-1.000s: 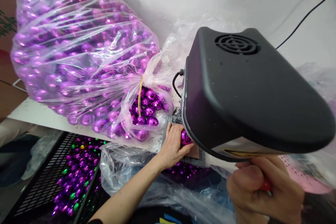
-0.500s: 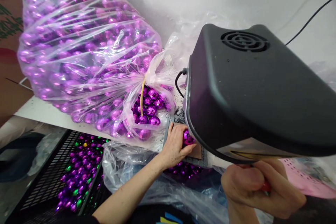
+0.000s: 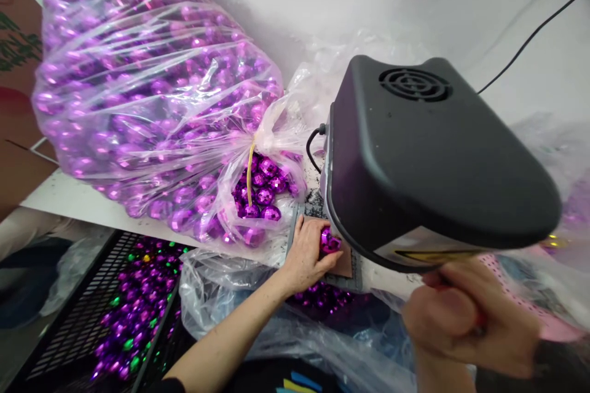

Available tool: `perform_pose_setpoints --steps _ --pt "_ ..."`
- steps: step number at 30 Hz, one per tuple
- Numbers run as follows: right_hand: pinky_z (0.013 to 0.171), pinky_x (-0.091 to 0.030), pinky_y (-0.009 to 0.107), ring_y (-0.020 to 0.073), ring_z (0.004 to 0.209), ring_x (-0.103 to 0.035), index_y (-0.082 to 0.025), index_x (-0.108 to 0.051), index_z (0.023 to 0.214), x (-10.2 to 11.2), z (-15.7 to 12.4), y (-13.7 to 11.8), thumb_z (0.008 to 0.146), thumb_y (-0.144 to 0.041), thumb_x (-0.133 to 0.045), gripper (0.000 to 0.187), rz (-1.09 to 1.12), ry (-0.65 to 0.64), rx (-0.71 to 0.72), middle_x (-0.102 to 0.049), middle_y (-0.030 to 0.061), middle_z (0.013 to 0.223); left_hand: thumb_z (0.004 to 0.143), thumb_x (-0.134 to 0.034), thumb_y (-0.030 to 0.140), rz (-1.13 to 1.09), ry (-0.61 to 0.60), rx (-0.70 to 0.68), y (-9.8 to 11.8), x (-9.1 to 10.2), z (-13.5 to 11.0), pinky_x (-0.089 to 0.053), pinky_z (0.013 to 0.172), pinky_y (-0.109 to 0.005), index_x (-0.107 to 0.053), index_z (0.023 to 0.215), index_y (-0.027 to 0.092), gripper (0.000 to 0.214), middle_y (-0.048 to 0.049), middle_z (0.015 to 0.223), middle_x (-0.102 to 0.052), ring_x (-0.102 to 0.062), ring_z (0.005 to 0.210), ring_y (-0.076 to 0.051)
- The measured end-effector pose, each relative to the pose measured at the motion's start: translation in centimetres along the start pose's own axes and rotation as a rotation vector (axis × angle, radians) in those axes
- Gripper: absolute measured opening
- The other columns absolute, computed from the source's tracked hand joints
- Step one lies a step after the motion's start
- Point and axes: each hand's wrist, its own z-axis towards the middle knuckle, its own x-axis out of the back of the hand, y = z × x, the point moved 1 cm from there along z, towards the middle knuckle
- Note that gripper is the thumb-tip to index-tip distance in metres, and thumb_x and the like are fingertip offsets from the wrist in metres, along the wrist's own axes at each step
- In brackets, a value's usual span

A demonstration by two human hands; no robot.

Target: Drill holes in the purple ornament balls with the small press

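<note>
My left hand [image 3: 307, 253] is closed round a faceted purple ball [image 3: 330, 241] and holds it on the brown pad [image 3: 343, 265] beneath the front of a black machine [image 3: 428, 153]. My right hand [image 3: 465, 319], low at the right and blurred, is closed round a red handle [image 3: 479, 321] under that machine. Just left of my left hand lies a big clear plastic bag [image 3: 147, 98] stuffed with purple balls, tied shut with a yellow band [image 3: 249, 169].
A black slatted crate [image 3: 110, 313] with purple and green balls stands at lower left. Loose clear plastic with more purple balls [image 3: 322, 296] lies below the white table edge [image 3: 78, 204]. A black cable [image 3: 530, 37] crosses the white wall. A pink perforated tray [image 3: 520, 301] sits right.
The view has shifted slightly. My right hand has moved a little right and lower on the red handle and is now blurred. My left hand still holds the ball under the machine.
</note>
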Motion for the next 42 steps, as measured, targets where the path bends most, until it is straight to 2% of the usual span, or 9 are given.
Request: perform_pose_setpoints --steps 4,7,16,19,23,27,33,36,42 --pt "0.057 -0.035 0.023 0.0064 0.062 -0.048 -0.014 -0.068 0.078 -0.6 7.0 -1.2 0.09 -0.031 -0.059 0.022 -0.188 0.256 0.081 -0.056 0.0009 0.067 0.093 -0.062 0.029 0.062 0.002 -0.062 0.0 -0.1 0.1 -0.019 0.123 -0.062 -0.051 0.131 0.02 0.041 -0.0112 0.12 -0.064 -0.057 0.122 -0.029" --pt "0.058 -0.027 0.023 0.0038 0.059 -0.039 -0.013 -0.058 0.071 -2.1 11.0 -0.6 0.09 -0.033 -0.056 0.027 -0.11 0.176 -0.043 -0.046 -0.0025 0.062 0.097 -0.058 0.032 0.077 0.069 -0.106 0.6 1.0 -1.4 -0.025 0.121 -0.063 -0.042 0.14 0.019 0.047 -0.0134 0.124 -0.062 -0.056 0.123 -0.03" --pt "0.062 -0.024 0.028 0.005 0.061 -0.035 -0.016 -0.049 0.066 -3.3 12.0 0.3 0.081 -0.031 -0.053 0.022 0.041 0.133 -0.164 -0.04 -0.003 0.06 0.094 -0.067 0.03 0.34 -0.153 -0.183 1.4 3.0 -10.7 -0.046 0.108 -0.052 -0.032 0.152 0.016 0.069 -0.0194 0.142 -0.052 -0.05 0.129 -0.033" --pt "0.059 -0.022 0.028 0.0047 0.059 -0.034 -0.016 -0.05 0.067 -3.1 12.0 0.4 0.082 -0.032 -0.053 0.022 0.029 0.125 -0.183 -0.038 -0.0032 0.06 0.095 -0.065 0.041 0.364 -0.071 -0.282 1.3 4.8 -8.2 -0.049 0.106 -0.048 -0.037 0.149 0.015 0.067 -0.0184 0.137 -0.056 -0.054 0.126 -0.031" --pt "0.055 -0.022 0.027 0.0039 0.055 -0.031 -0.016 -0.05 0.066 -2.9 12.1 0.3 0.079 -0.031 -0.055 0.021 0.008 0.119 -0.167 -0.035 -0.0041 0.057 0.103 -0.046 0.02 0.626 0.153 -0.21 0.3 9.4 -1.7 -0.051 0.098 -0.044 -0.059 0.121 0.015 0.023 -0.0142 0.119 -0.066 -0.061 0.113 -0.027" --pt "0.056 -0.022 0.026 0.0038 0.057 -0.032 -0.015 -0.052 0.068 -2.8 12.0 0.1 0.08 -0.032 -0.057 0.021 0.002 0.109 -0.198 -0.037 -0.0044 0.058 0.099 -0.052 0.018 0.915 -0.129 0.119 -1.6 11.5 2.3 -0.053 0.088 -0.044 -0.066 0.108 0.012 0.018 -0.0149 0.107 -0.068 -0.066 0.099 -0.03" --pt "0.056 -0.022 0.025 0.0039 0.058 -0.031 -0.016 -0.051 0.068 -2.7 11.9 -0.4 0.082 -0.034 -0.056 0.023 -0.016 0.097 -0.201 -0.035 -0.0047 0.058 0.088 -0.067 0.019 0.885 -0.304 0.13 -1.8 11.1 2.6 -0.052 0.092 -0.045 -0.065 0.115 0.014 0.027 -0.0138 0.11 -0.066 -0.064 0.106 -0.032" --pt "0.055 -0.022 0.024 0.0038 0.057 -0.031 -0.016 -0.053 0.068 -2.6 12.0 -0.6 0.081 -0.034 -0.057 0.023 -0.025 0.081 -0.212 -0.037 -0.0046 0.058 0.091 -0.066 0.026 0.544 -0.175 0.149 -0.9 12.2 2.3 -0.05 0.096 -0.041 -0.059 0.125 0.019 0.036 -0.0103 0.12 -0.064 -0.062 0.112 -0.027" --pt "0.052 -0.022 0.024 0.0039 0.054 -0.031 -0.016 -0.051 0.065 -2.6 12.2 -0.5 0.079 -0.035 -0.058 0.024 -0.001 0.085 -0.183 -0.037 -0.0049 0.054 0.09 -0.067 0.048 -0.85 -0.065 0.412 0.0 11.4 0.6 -0.049 0.067 -0.027 -0.061 0.127 0.021 0.046 -0.0078 0.107 -0.067 -0.065 0.081 -0.017"
